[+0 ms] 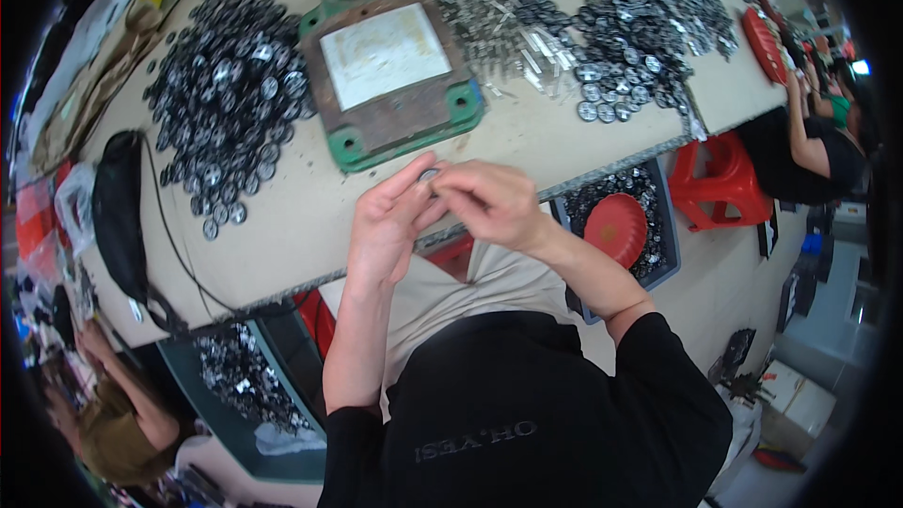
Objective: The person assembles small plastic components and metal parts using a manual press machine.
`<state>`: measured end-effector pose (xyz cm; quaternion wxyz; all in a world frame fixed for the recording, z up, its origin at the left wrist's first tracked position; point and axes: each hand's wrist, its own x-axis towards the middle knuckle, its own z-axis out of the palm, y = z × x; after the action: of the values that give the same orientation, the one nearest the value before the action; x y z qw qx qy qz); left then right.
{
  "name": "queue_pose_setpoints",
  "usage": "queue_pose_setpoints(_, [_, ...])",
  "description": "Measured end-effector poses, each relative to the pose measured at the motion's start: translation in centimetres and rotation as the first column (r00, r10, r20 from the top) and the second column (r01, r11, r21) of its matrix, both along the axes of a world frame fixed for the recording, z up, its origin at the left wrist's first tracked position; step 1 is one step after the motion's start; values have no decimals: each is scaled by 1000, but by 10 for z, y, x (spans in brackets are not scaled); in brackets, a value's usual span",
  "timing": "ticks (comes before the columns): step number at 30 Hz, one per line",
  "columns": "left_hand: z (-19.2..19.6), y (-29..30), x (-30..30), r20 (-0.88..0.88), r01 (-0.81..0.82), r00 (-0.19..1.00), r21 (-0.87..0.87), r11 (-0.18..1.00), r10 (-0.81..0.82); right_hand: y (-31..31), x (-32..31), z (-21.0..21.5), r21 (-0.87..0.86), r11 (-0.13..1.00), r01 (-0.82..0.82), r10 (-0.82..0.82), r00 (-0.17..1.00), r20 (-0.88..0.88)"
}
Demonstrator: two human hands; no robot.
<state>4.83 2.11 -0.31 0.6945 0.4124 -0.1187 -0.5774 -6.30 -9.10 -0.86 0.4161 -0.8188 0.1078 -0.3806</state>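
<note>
My left hand (384, 230) and my right hand (491, 202) meet just in front of the table's near edge. Between their fingertips is a small round grey disc (428, 175), partly covered by the fingers. Left thumb and fingers support it while the right thumb and forefinger pinch at it; its details are too small to tell. Right beyond my hands stands a hand press with a green metal base (461, 111) and a whitish plate (386, 55) on its bed. To its left spreads a pile of dark, shiny round discs (226, 85).
Clear flat strips (541, 56) and another pile of dark discs (640, 9) lie right of the press. A black pouch (120, 216) with a cord rests at left. Below are a grey bin (670, 268) holding a red dish (616, 230), and a green bin (202, 404). Other people sit at both sides.
</note>
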Motion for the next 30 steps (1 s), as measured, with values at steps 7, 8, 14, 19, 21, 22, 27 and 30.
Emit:
queue_pose_setpoints(7, [-1,0,-5,-81,-12,997,-49,999,8,0,-12,9,138,990,-22,14,998,62])
queue_pose_setpoints(8, [-3,-1,-4,-99,-13,995,-63,998,6,0,-13,10,167,986,-21,12,998,55])
queue_pose_setpoints(14, [-5,-6,0,-134,-15,991,-71,997,5,-19,-12,40,464,870,-165,242,964,-112])
queue_pose_setpoints(19, [-1,-7,-2,-111,-30,994,-46,999,24,-131,0,56,158,963,218,-150,921,-359])
queue_pose_setpoints(21, [2,-10,-4,-114,-2,993,-77,997,-7,-208,3,35,-441,733,518,-663,689,-292])
queue_pose_setpoints(22, [1,-10,-4,-112,-10,994,-75,997,1,-229,11,39,-475,678,561,-734,483,-478])
queue_pose_setpoints(27, [-4,-8,-3,-114,-2,993,-69,998,-5,-269,37,35,-598,669,441,-727,220,-651])
queue_pose_setpoints(30, [-2,-8,-3,-112,5,994,-78,997,-14,-278,40,29,-630,671,391,-739,281,-612])
